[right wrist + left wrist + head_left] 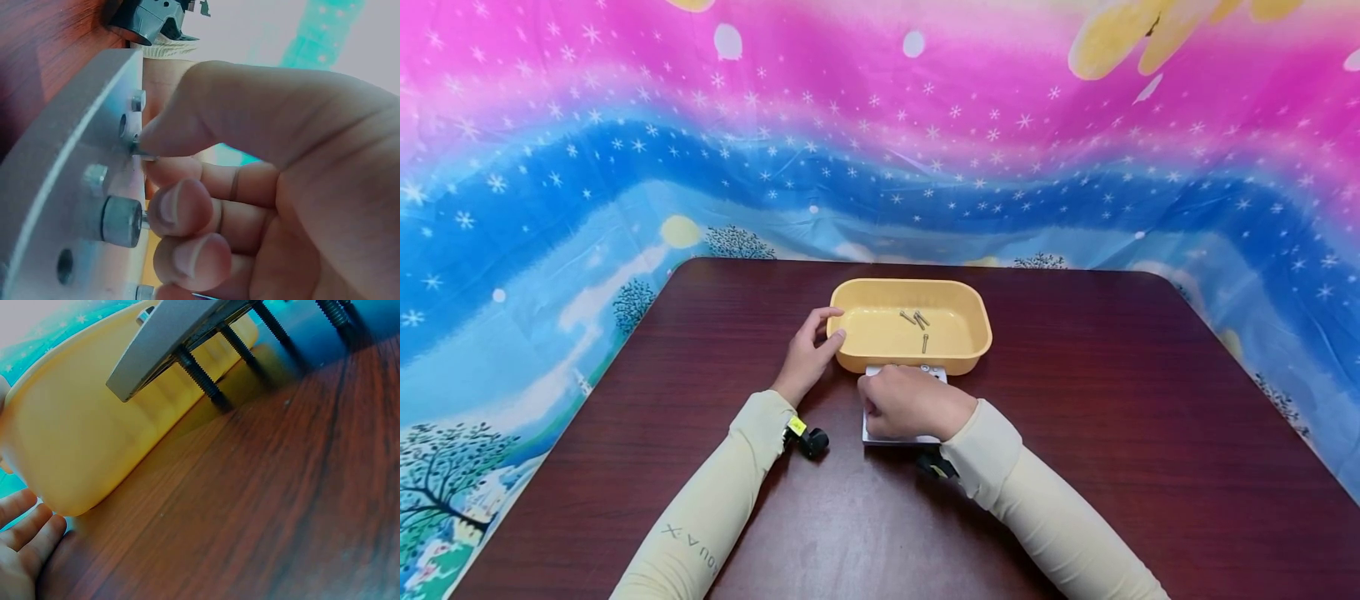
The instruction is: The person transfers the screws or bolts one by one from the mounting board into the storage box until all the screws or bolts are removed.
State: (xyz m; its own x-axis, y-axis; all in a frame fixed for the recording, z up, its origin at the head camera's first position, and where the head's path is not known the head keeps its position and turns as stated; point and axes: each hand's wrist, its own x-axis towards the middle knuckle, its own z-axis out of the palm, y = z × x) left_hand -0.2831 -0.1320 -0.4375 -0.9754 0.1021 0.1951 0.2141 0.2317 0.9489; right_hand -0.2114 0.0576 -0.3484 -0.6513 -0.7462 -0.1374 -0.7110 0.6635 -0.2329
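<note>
My left hand [811, 354] rests against the left end of a yellow plastic basin [868, 367], its fingers [45, 528] loosely extended by the basin's corner. Close in front of the basin is a silver metal plate [69, 140], partly hidden by my right hand [913, 402] in the head view. Between thumb and index finger, that hand pinches a small metal screw [139, 149] at the plate's face. Other screws [122, 222] stick up from the plate, and open holes [65, 266] show among them. Threaded shanks [199, 374] project below its underside in the left wrist view.
Several loose screws [925, 342] lie inside the basin. All of this is on a dark red-brown wooden table [1112, 400]. A colourful printed cloth [880, 158] hangs around the table's back and sides. Black cameras [811, 442] are strapped to both wrists.
</note>
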